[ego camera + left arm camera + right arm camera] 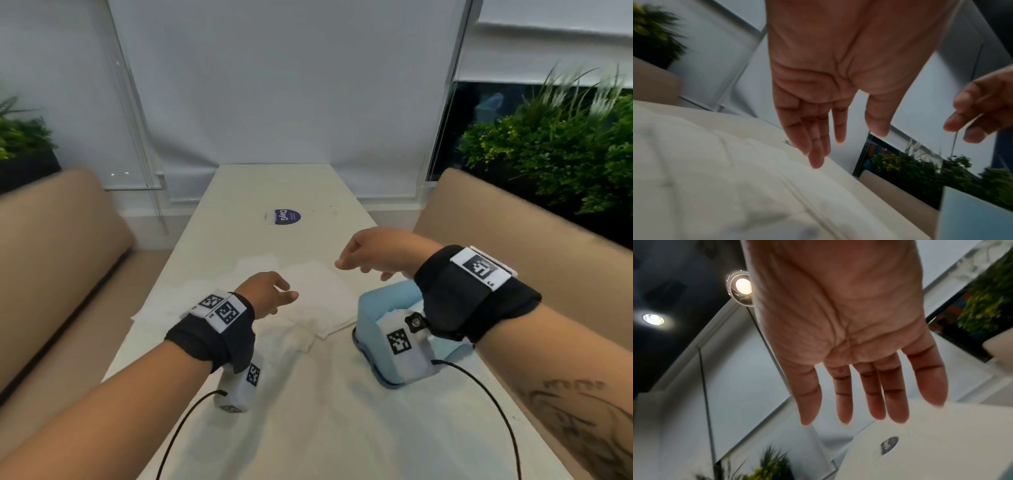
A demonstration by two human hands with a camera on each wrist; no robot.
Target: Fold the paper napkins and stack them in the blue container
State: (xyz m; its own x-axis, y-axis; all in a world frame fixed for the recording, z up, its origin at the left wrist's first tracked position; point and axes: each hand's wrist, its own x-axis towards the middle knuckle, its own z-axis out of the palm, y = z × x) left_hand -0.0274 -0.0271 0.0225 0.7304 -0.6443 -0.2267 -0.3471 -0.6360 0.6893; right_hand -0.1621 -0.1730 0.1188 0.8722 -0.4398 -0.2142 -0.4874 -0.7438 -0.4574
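Note:
Several white paper napkins (318, 305) lie spread over the middle of the narrow white table (308, 428), some overlapping. A light blue container (368, 329) stands at the right, with white paper inside, partly hidden by my right wrist. My left hand (274, 293) hovers over the napkins with loose, straight fingers (816, 155) and holds nothing; the napkins (715, 170) lie just below it. My right hand (363, 257) hangs above the table behind the container, fingers (871, 402) straight and empty. A corner of the blue container (974, 216) shows at the lower right of the left wrist view.
Tan bench seats (51, 257) run along both sides of the table. A round purple sticker (287, 217) sits on the far part of the tabletop. Green plants (565, 144) stand behind the right bench. Black cables trail from both wrist cameras over the near tabletop.

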